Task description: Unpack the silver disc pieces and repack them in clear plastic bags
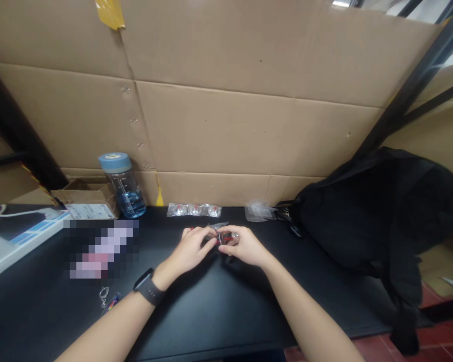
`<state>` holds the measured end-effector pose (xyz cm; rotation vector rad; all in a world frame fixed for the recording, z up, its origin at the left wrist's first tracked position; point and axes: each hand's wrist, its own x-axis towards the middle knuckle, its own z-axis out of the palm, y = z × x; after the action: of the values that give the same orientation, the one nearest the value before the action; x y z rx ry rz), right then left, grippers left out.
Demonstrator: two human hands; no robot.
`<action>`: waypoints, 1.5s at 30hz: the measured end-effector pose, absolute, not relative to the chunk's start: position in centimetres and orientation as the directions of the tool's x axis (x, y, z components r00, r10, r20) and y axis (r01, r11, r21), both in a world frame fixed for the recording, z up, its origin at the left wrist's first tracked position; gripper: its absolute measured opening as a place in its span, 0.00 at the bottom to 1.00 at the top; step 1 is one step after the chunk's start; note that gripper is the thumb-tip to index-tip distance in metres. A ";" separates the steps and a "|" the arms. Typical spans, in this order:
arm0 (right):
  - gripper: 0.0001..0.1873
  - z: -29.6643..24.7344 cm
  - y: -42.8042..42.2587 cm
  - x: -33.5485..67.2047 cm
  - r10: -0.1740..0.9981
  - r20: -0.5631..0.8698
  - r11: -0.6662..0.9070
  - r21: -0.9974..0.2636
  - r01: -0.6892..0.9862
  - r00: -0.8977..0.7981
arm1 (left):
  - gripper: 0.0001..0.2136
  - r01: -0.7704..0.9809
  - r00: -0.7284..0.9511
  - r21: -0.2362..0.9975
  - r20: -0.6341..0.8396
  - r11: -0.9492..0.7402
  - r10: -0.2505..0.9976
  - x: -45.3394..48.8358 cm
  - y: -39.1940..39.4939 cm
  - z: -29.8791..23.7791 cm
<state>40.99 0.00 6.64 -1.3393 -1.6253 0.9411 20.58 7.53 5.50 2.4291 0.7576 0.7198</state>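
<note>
Both my hands meet over the middle of the black table. My left hand, with a dark watch on its wrist, pinches one side of a small silvery and red thing. On the other side, the fingertips of my right hand close on the same thing. My fingers cover most of it, so its kind is unclear. A piece of clear plastic lies just beyond my fingertips. Farther back is a row of three round silvery pieces in clear wrapping.
Clear plastic bags lie by the cardboard wall. A black backpack fills the right side. At left stand a water bottle, a cardboard box and a power strip. A keyring lies near my left forearm.
</note>
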 end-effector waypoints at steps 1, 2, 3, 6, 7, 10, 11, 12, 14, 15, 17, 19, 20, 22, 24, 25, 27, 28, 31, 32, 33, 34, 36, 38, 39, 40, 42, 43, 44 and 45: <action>0.24 6.6 0.0 41.2 0.988 0.118 0.148 -0.906 0.397 -0.099 | 0.12 0.402 0.727 0.505 0.331 -0.764 0.602 20.4 7.5 5.3; 0.24 6.6 0.1 41.5 0.990 0.117 0.141 -0.900 0.412 -0.083 | 0.13 0.429 0.745 0.434 0.326 -0.792 0.582 20.3 7.5 5.1; 0.23 6.6 0.2 41.7 0.991 0.121 0.137 -0.893 0.429 -0.064 | 0.14 0.444 0.762 0.377 0.317 -0.813 0.564 20.2 7.6 4.8; 0.22 6.6 0.4 42.4 0.988 0.153 0.134 -0.864 0.485 -0.002 | 0.17 0.456 0.800 0.280 0.287 -0.845 0.527 20.1 7.6 4.0; 0.21 6.6 0.5 42.6 0.987 0.159 0.131 -0.854 0.503 0.014 | 0.18 0.454 0.808 0.264 0.280 -0.851 0.518 20.1 7.6 3.9; 0.20 6.5 0.7 42.9 0.984 0.172 0.116 -0.835 0.538 0.054 | 0.19 0.451 0.816 0.233 0.282 -0.861 0.504 20.1 7.7 3.8; 0.20 6.5 0.7 42.9 0.983 0.174 0.112 -0.831 0.545 0.062 | 0.18 0.452 0.816 0.229 0.286 -0.862 0.503 20.1 7.7 3.9; 0.20 6.5 0.7 42.9 0.982 0.175 0.109 -0.827 0.552 0.068 | 0.18 0.452 0.815 0.228 0.289 -0.863 0.503 20.1 7.7 3.9; 0.20 6.5 0.7 43.0 0.981 0.178 0.101 -0.813 0.574 0.080 | 0.17 0.449 0.815 0.233 0.288 -0.863 0.502 20.0 7.7 3.9; 0.20 6.5 0.8 43.1 0.979 0.182 0.098 -0.804 0.586 0.086 | 0.17 0.445 0.818 0.238 0.284 -0.863 0.500 20.0 7.7 3.9; 0.20 6.4 0.8 43.2 0.976 0.192 0.094 -0.792 0.604 0.099 | 0.17 0.433 0.826 0.250 0.275 -0.866 0.492 19.9 7.6 4.0; 0.19 6.4 0.9 43.4 0.975 0.197 0.092 -0.789 0.607 0.108 | 0.16 0.420 0.833 0.263 0.269 -0.869 0.484 20.0 7.5 4.1; 0.18 6.4 0.9 43.4 0.974 0.197 0.092 -0.789 0.607 0.109 | 0.16 0.415 0.834 0.268 0.270 -0.869 0.481 20.0 7.4 4.2; 0.20 6.4 0.9 43.6 0.973 0.204 0.094 -0.783 0.614 0.111 | 0.15 0.407 0.836 0.274 0.273 -0.871 0.476 20.1 7.2 4.4; 0.25 6.6 0.8 43.7 0.969 0.224 0.107 -0.767 0.633 0.109 | 0.14 0.395 0.841 0.278 0.275 -0.876 0.466 20.2 7.0 4.6; 0.28 6.8 0.6 43.8 0.967 0.235 0.115 -0.756 0.644 0.103 | 0.14 0.388 0.844 0.279 0.274 -0.878 0.460 20.2 6.9 4.6; 0.32 7.4 0.3 43.8 0.967 0.244 0.140 -0.742 0.656 0.069 | 0.12 0.381 0.847 0.280 0.276 -0.881 0.454 20.2 6.7 4.7; 0.33 7.8 0.0 43.8 0.970 0.241 0.157 -0.739 0.655 0.038 | 0.11 0.382 0.846 0.277 0.279 -0.882 0.454 20.2 6.6 4.6; 0.27 8.8 -0.8 43.6 0.973 0.223 0.203 -0.723 0.660 -0.056 | 0.10 0.392 0.841 0.266 0.286 -0.881 0.460 20.2 6.4 4.4; 0.24 9.1 -1.0 43.6 0.973 0.218 0.211 -0.706 0.676 -0.077 | 0.10 0.391 0.841 0.268 0.286 -0.881 0.460 20.2 6.4 4.3; 0.21 9.4 -1.2 43.5 0.974 0.209 0.211 -0.683 0.699 -0.090 | 0.10 0.388 0.842 0.273 0.284 -0.880 0.459 20.1 6.4 4.2; 0.19 9.6 -1.4 43.4 0.976 0.193 0.203 -0.658 0.725 -0.099 | 0.11 0.383 0.845 0.280 0.279 -0.880 0.457 20.1 6.4 4.2; 0.16 9.8 -1.6 43.3 0.982 0.148 0.186 -0.604 0.775 -0.120 | 0.12 0.373 0.851 0.294 0.268 -0.880 0.451 20.1 6.5 4.1; 0.15 9.9 -1.8 43.1 0.983 0.119 0.183 -0.557 0.810 -0.140 | 0.14 0.367 0.857 0.297 0.261 -0.882 0.444 20.0 6.4 4.1; 0.15 9.9 -1.8 43.1 0.983 0.116 0.185 -0.538 0.822 -0.146 | 0.16 0.365 0.858 0.294 0.260 -0.883 0.442 20.0 6.4 4.1; 0.15 9.9 -1.9 43.0 0.982 0.117 0.188 -0.521 0.833 -0.148 | 0.17 0.365 0.860 0.290 0.259 -0.885 0.440 20.0 6.3 4.2; 0.14 9.8 -1.9 43.1 0.983 0.113 0.184 -0.492 0.851 -0.147 | 0.19 0.369 0.862 0.282 0.252 -0.886 0.439 20.0 6.2 4.3; 0.15 9.7 -2.0 43.1 0.984 0.105 0.180 -0.479 0.859 -0.147 | 0.20 0.373 0.864 0.278 0.245 -0.885 0.441 20.0 6.2 4.3; 0.15 9.6 -2.0 43.2 0.984 0.095 0.175 -0.466 0.867 -0.147 | 0.20 0.377 0.865 0.275 0.237 -0.884 0.443 20.0 6.1 4.4; 0.15 9.4 -2.0 43.3 0.985 0.083 0.170 -0.452 0.876 -0.148 | 0.21 0.382 0.866 0.271 0.229 -0.883 0.445 20.0 6.0 4.4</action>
<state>43.33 -1.98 9.40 -1.7678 -2.0954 0.4246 20.01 6.02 4.40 2.8225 0.6339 0.4230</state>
